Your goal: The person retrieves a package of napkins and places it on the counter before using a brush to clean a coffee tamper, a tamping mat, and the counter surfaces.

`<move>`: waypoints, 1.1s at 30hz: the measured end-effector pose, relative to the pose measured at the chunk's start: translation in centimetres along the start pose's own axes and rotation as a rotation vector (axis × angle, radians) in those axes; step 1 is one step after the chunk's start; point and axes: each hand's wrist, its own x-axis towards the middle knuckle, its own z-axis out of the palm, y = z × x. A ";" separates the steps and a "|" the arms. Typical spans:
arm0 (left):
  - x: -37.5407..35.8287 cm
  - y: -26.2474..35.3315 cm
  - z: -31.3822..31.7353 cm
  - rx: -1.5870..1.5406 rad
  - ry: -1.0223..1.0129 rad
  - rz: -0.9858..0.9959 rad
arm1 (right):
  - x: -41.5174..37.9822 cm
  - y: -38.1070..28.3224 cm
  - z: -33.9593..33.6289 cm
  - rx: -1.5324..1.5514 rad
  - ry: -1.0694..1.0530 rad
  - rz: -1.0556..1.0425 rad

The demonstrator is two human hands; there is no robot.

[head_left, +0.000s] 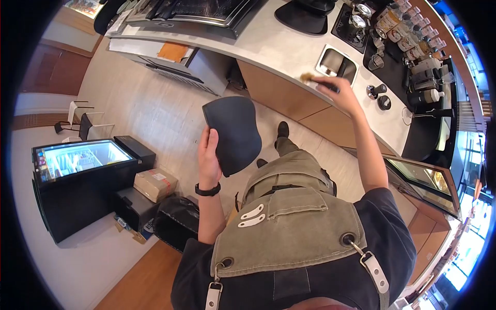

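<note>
My left hand (209,155) grips a dark, curved flat mat (235,135) by its near left edge, thumb on top, holding it up over the floor. My right hand (337,93) is closed around the dark handle of a small brush (308,77). The brush's tan head is over the front edge of the pale counter (258,49), left of a small steel sink (337,63). A black tamper-like tool (376,91) and a round black piece (384,102) stand on the counter to the right of my right hand.
Bottles (408,33) line the counter's back right. A black machine (191,13) stands at the back left, and a dark mat (302,18) lies near the sink. At the left are a lit display fridge (77,191), a cardboard box (155,184) and a black bin (175,222).
</note>
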 end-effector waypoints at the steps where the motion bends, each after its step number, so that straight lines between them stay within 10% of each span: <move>1: 0.7 -0.3 0.3 0.007 0.031 0.000 | 2.4 1.4 -0.7 -0.054 0.134 -0.091; 6: 5.2 -0.7 2.7 0.031 0.136 -0.004 | 12.6 7.5 -0.6 -0.100 0.433 0.262; 11: 9.5 -0.4 5.1 0.080 0.219 0.002 | 14.4 -2.5 2.6 0.059 -0.703 -0.008; 17: 11.8 -1.5 5.8 0.154 0.334 0.022 | 28.4 4.2 3.6 0.036 0.150 0.114; 22: 12.6 -0.4 8.3 0.202 0.358 0.008 | 23.7 1.1 8.9 0.060 -0.418 -0.305; 23: 12.7 -0.4 8.3 0.198 0.347 0.003 | 24.1 -1.6 6.5 -0.012 -0.803 -0.080; 26: 13.3 -0.2 8.3 0.211 0.306 0.008 | 27.6 0.0 4.6 0.277 -0.626 -0.028; 27: 13.7 -0.1 8.3 0.218 0.291 0.016 | 29.0 1.7 5.5 0.275 -0.246 -0.200; 30: 14.5 0.2 8.4 0.240 0.282 0.006 | 29.8 2.9 8.7 -0.016 0.058 0.101; 33: 15.6 0.0 7.1 0.266 0.226 0.032 | 23.6 4.1 13.1 -0.079 -0.211 -0.474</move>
